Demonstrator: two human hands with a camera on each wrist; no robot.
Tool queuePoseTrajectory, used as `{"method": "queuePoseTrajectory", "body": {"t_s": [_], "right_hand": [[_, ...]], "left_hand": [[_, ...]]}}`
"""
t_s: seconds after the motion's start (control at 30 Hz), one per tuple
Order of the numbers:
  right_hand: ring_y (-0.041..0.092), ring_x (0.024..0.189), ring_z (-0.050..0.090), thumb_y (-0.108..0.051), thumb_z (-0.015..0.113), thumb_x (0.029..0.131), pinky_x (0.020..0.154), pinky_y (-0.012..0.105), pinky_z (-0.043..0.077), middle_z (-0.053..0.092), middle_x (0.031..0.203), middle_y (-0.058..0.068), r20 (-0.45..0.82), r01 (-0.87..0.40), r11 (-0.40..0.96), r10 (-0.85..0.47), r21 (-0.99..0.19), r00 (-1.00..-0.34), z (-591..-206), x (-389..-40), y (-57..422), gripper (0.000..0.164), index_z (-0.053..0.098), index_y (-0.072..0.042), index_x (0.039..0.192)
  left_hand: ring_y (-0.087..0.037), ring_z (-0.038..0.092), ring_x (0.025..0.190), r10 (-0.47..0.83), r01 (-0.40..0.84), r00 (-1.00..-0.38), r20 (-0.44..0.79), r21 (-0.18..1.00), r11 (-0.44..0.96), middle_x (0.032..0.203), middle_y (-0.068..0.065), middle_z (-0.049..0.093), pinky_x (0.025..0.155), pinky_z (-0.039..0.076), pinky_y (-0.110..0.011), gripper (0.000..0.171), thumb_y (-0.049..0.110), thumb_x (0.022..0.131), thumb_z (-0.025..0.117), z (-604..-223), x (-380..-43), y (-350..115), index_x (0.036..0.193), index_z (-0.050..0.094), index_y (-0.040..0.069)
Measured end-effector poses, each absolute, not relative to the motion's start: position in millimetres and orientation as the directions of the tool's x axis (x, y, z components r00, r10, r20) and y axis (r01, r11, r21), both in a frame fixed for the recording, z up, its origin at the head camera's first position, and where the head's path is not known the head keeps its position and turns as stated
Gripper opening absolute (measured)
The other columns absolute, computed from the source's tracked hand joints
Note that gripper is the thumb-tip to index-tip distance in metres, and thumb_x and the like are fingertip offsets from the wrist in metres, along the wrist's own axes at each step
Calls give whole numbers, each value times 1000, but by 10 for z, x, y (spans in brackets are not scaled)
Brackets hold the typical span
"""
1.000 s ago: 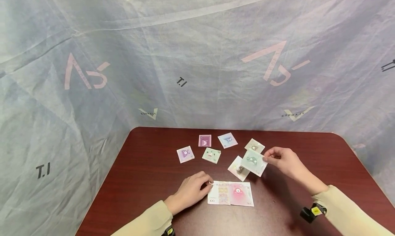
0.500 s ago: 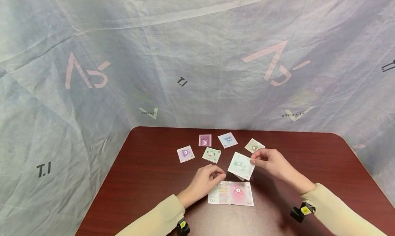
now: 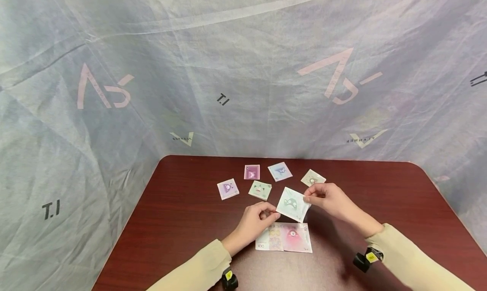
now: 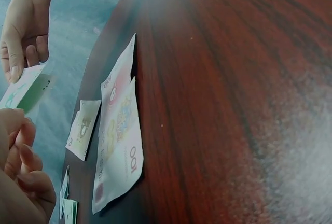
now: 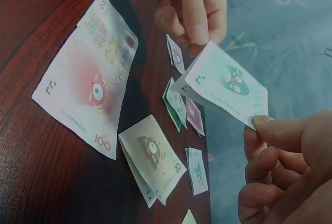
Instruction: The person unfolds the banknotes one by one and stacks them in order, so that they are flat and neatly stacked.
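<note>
My right hand (image 3: 335, 202) pinches one edge of a folded green play banknote (image 3: 291, 204), held up off the table. At the note's opposite corner is my left hand (image 3: 251, 223), its thumb and forefinger closed on that corner in the right wrist view. The note's two halves stand slightly apart there. Below lies an unfolded pink 100 banknote (image 3: 294, 238), partly under the left hand. A folded brownish 20 banknote (image 5: 153, 151) lies on the table beneath the green one, which hides it in the head view.
Farther back on the dark red wooden table (image 3: 182, 223) lie folded notes: purple (image 3: 228, 189), green (image 3: 260, 190), magenta (image 3: 252, 172), blue (image 3: 280, 171) and yellowish (image 3: 313, 178). A grey printed cloth (image 3: 243, 71) hangs behind the table.
My right hand has carried the folded green banknote leftward, over the brownish one. The left hand has moved from the pink banknote's edge up and right to the green note's corner.
</note>
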State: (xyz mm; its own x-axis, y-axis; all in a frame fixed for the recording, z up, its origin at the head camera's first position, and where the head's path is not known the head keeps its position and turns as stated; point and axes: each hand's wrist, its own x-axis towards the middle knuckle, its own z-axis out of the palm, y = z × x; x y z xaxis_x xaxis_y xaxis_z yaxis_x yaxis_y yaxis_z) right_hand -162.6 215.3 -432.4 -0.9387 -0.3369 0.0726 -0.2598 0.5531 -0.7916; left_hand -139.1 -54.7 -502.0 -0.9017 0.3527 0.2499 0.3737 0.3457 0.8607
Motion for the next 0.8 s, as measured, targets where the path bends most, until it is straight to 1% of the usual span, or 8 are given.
{"method": "queuePoseTrajectory", "body": {"t_s": [0.13, 0.27, 0.4, 0.53, 0.67, 0.8], "right_hand": [[3, 71, 58, -11, 75, 93, 66, 23, 47, 70, 78, 7, 59, -248, 553, -337, -795, -940, -4337, -1630, 2151, 7, 72, -5, 89], [3, 70, 57, -9, 75, 92, 65, 23, 47, 70, 79, 12, 58, -247, 543, -341, -802, -938, -4338, -1626, 2147, 6, 72, -5, 89], [5, 71, 59, -8, 75, 93, 66, 23, 47, 70, 79, 11, 50, -243, 535, -349, -809, -936, -4339, -1626, 2139, 4, 73, -5, 90], [7, 73, 61, -8, 75, 93, 66, 23, 48, 71, 81, 10, 39, -234, 524, -356, -819, -934, -4336, -1618, 2128, 5, 72, -4, 91], [6, 74, 60, -8, 76, 92, 67, 22, 49, 69, 83, 4, 52, -239, 508, -354, -828, -934, -4335, -1608, 2118, 5, 73, -5, 90], [4, 75, 56, -7, 77, 92, 67, 22, 48, 64, 83, -1, 89, -269, 498, -356, -824, -930, -4330, -1602, 2107, 4, 73, -7, 90]], "left_hand": [[1, 46, 64, 341, 363, -908, 243, 864, 350, 75, 5, 60, 61, 39, -16, 8, 14, 94, 78, -5019, -1386, -544, 95, 76, 7], [3, 44, 63, 340, 364, -909, 242, 858, 363, 72, 9, 53, 60, 38, -16, 6, 14, 94, 77, -5027, -1382, -547, 93, 74, 9], [3, 43, 63, 339, 365, -909, 244, 857, 362, 72, 12, 49, 61, 37, -16, 4, 12, 94, 76, -5030, -1372, -544, 93, 73, 10], [2, 45, 63, 321, 367, -911, 257, 862, 350, 72, 11, 50, 61, 39, -17, 3, 9, 93, 75, -5040, -1363, -537, 91, 73, 11], [2, 46, 64, 294, 368, -916, 275, 867, 336, 73, 10, 52, 62, 41, -17, 3, 9, 93, 75, -5055, -1361, -531, 91, 73, 11], [1, 46, 65, 281, 364, -919, 278, 873, 326, 71, 9, 51, 62, 41, -18, 3, 10, 92, 75, -5074, -1368, -532, 92, 72, 9]]}}
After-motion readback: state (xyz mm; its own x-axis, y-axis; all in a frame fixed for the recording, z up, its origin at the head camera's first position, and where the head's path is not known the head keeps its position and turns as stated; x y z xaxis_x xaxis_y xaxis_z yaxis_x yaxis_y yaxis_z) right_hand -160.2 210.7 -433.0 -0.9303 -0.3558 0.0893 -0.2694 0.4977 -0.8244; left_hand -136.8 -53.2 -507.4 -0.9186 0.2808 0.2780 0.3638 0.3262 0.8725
